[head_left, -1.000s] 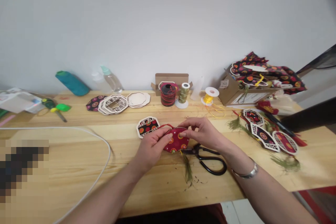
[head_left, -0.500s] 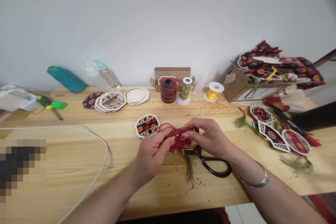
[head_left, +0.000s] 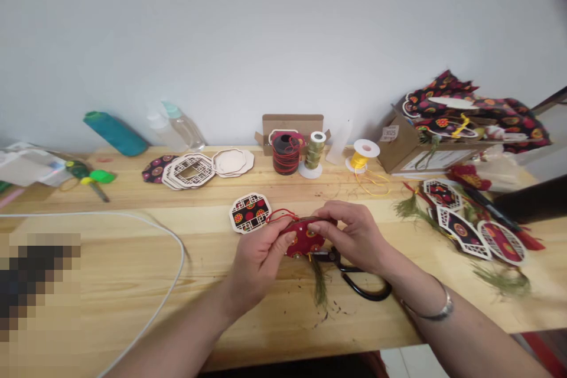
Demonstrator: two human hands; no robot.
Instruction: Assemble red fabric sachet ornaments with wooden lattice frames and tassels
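Between both hands is a red patterned fabric ornament with small shiny dots on its face. My left hand pinches its left side, thumb on the front. On the upper right edge, my right hand grips it with thumb and fingers; its far side is hidden. A red cord loops from the top, and a green tassel hangs below. Black-handled scissors lie under and beside the ornament. Left of it, a framed fabric piece with a white lattice border rests on the table.
Lattice frames are stacked at the back left. A red cord spool, a green thread spool and a yellow cord spool stand along the wall. Finished-looking ornaments and a cardboard box are at right. A white cable curves at left.
The view has shifted very slightly, so things appear a little further right. Both hands keep the same grip on the ornament.
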